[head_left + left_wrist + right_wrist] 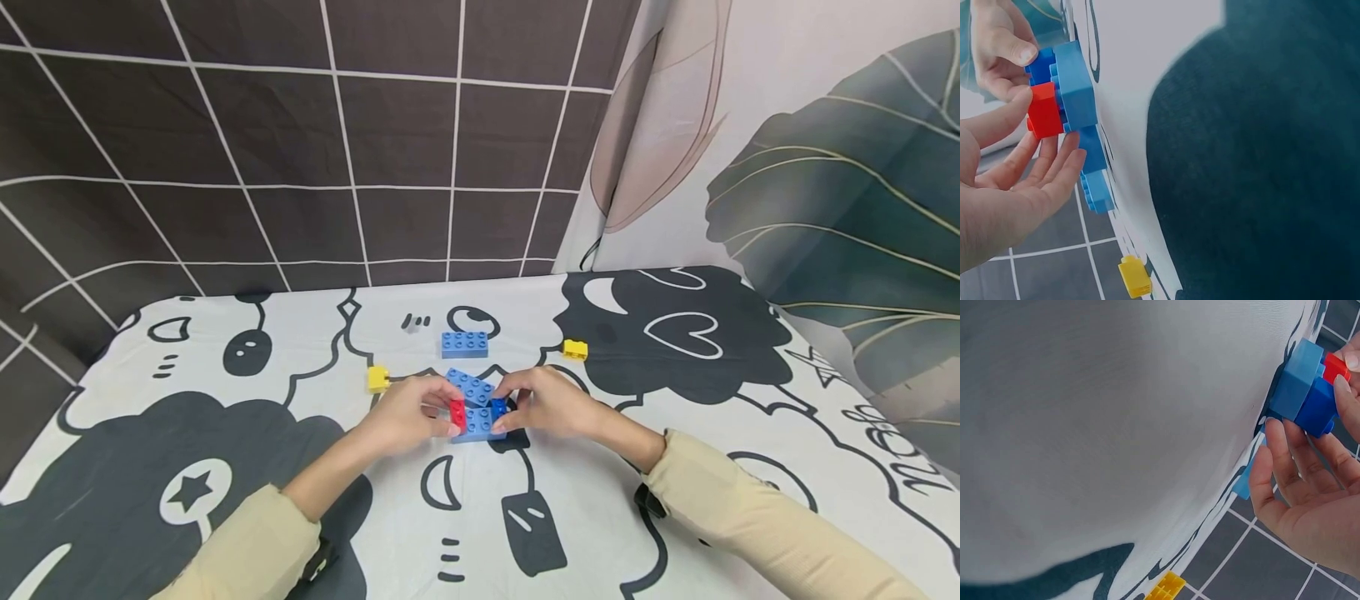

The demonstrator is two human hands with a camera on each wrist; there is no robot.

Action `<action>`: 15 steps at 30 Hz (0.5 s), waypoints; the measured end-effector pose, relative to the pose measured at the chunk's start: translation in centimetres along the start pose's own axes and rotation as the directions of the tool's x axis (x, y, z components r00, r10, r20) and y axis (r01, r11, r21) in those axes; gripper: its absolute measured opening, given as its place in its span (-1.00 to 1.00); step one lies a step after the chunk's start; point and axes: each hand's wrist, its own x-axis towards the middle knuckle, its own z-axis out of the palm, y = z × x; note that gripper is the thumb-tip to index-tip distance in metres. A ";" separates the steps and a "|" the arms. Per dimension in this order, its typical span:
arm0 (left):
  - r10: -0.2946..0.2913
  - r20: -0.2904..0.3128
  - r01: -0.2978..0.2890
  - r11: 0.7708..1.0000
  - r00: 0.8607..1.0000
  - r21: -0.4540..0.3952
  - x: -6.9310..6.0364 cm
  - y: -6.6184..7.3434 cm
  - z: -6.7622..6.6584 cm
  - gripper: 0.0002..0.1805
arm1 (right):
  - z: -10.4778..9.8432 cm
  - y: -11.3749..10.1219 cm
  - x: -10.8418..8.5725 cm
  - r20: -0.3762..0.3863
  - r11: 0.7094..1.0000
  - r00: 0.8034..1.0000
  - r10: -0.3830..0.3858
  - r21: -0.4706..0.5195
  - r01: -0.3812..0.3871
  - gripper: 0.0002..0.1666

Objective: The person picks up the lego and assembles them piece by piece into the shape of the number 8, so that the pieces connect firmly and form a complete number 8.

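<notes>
Between the thumb and fingers of my left hand (408, 408) is a red brick (457, 415), at the left end of a light blue brick (477, 436). At that brick's right end, my right hand (551, 402) pinches a dark blue brick (498, 408). Bare studs show between the two small bricks in the head view. In the left wrist view the red brick (1045, 110) sits against the studded side of the light blue brick (1076, 87). Whether either small brick is fully pressed on, I cannot tell. A second light blue brick (468, 386) lies slantwise just behind.
Farther back lies another light blue brick (464, 344). One yellow brick (377, 379) is left of the hands, another yellow brick (575, 349) back right. All lie on a black-and-white patterned cloth (480, 517). A dark gridded curtain (397, 133) hangs behind.
</notes>
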 end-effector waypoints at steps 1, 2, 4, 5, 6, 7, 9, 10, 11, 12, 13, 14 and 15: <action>0.000 -0.003 0.000 1.000 1.000 -0.001 0.0 0.0 0.0 -0.69 | 0.0 0.0 0.0 0.001 1.000 1.000 0.000 0.001 0.000 -0.57; 0.000 -0.005 0.000 1.000 1.000 -0.002 0.0 0.0 0.0 -0.69 | 0.0 -0.1 0.0 0.002 1.000 1.000 0.000 0.002 0.000 -0.57; 0.000 -0.011 0.000 1.000 1.000 -0.002 -0.1 0.0 0.0 -0.69 | 0.0 -0.1 0.0 0.003 1.000 1.000 0.002 0.004 -0.002 -0.57; 0.002 -0.013 -0.002 1.000 1.000 0.001 -0.1 0.1 0.0 -0.69 | 0.0 -0.1 0.1 0.003 1.000 1.000 0.003 0.003 -0.003 -0.57; 0.001 -0.016 -0.001 1.000 1.000 0.003 -0.1 0.1 0.0 -0.70 | 0.0 -0.2 0.1 0.003 1.000 1.000 0.003 0.003 -0.003 -0.57; -0.001 -0.018 0.001 1.000 1.000 0.007 0.0 0.1 0.0 -0.70 | 0.0 -0.2 0.1 0.002 1.000 1.000 0.003 0.002 -0.003 -0.57; -0.007 -0.023 0.007 1.000 1.000 0.018 0.0 0.2 0.0 -0.70 | 0.0 -0.2 0.1 -0.001 1.000 1.000 0.004 0.000 -0.004 -0.57; -0.010 -0.025 0.011 1.000 1.000 0.024 0.0 0.2 0.0 -0.70 | 0.0 -0.2 0.1 -0.002 1.000 1.000 0.004 -0.001 -0.004 -0.57; -0.011 -0.027 0.012 0.999 1.000 0.031 0.0 0.2 0.0 -0.70 | 0.0 -0.2 0.1 -0.003 1.000 1.000 0.003 0.000 -0.003 -0.57; -0.016 -0.029 0.017 0.999 0.999 0.035 0.0 0.3 0.0 -0.70 | 0.0 -0.3 0.0 -0.005 1.000 1.000 0.003 0.000 -0.003 -0.57; -0.018 -0.030 0.019 0.999 0.999 0.039 0.0 0.3 0.1 -0.70 | 0.0 -0.3 0.0 -0.005 1.000 1.000 0.004 0.000 -0.004 -0.57; -0.019 -0.031 0.020 0.999 0.999 0.042 0.0 0.3 0.1 -0.70 | 0.0 -0.3 0.0 -0.005 1.000 1.000 0.004 0.001 -0.004 -0.57; -0.019 -0.033 0.020 0.999 0.999 0.044 0.0 0.4 0.1 -0.71 | 0.0 -0.2 0.0 -0.005 1.000 1.000 0.005 0.003 -0.005 -0.58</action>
